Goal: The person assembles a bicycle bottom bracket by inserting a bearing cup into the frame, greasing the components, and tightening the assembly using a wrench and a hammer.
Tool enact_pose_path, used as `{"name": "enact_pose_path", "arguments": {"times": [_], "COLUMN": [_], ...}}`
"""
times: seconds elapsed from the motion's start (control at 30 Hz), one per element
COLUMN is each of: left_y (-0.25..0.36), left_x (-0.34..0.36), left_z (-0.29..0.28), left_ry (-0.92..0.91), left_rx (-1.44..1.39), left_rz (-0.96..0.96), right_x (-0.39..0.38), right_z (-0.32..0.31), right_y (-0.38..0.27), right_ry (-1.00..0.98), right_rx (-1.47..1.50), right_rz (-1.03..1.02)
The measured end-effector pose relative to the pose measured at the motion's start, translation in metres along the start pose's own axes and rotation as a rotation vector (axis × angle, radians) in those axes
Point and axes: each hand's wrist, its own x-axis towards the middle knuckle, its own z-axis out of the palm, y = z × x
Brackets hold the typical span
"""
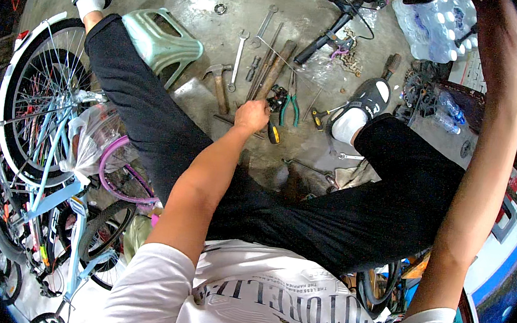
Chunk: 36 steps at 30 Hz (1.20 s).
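Note:
My left hand (252, 117) is low over the tools on the concrete floor, its fingers curled; whatever they grip is hidden beneath. Beside it lie a screwdriver (273, 133) with a yellow and black handle, green-handled pliers (290, 109) and a thick wooden handle (278, 66). A claw hammer (219, 88) and two wrenches, one a combination wrench (238, 60), rest further left. At the upper right my right hand (502, 45) is raised near the picture's rim. Its fingers run into the dark edge, so their hold cannot be made out.
A black handlebar-like part (325, 39) with cables extends in from the top. Wrapped water bottles (433, 28) stand at upper right. A pale green stool (161, 41) is beyond my left leg, and bicycles with a white-rimmed wheel (29, 62) crowd the left. My shoe (366, 100) is right of the tools.

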Motion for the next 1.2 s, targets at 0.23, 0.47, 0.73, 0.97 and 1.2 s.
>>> {"name": "enact_pose_path", "arguments": {"times": [0.23, 0.47, 0.73, 0.97, 1.2], "left_y": [0.039, 0.118, 0.137, 0.126, 0.097], "left_x": [-0.005, 0.009, 0.042, 0.008, -0.038], "left_z": [0.019, 0.057, 0.066, 0.044, 0.012], "left_ry": [-0.152, -0.369, -0.084, -0.032, 0.067], "left_rx": [0.207, 0.62, 0.651, 0.85, 0.892], "left_rz": [0.489, 0.652, 0.757, 0.786, 0.795], "right_x": [-0.004, -0.031, -0.057, -0.059, -0.084], "right_z": [-0.008, -0.056, -0.094, -0.126, -0.131], "right_y": [-0.016, -0.027, -0.043, -0.045, -0.007], "right_ry": [0.022, 0.063, 0.163, 0.226, 0.132], "right_rx": [-0.022, -0.356, -0.587, -0.639, -0.762], "right_rz": [0.118, 0.131, 0.236, 0.2, 0.209]}}
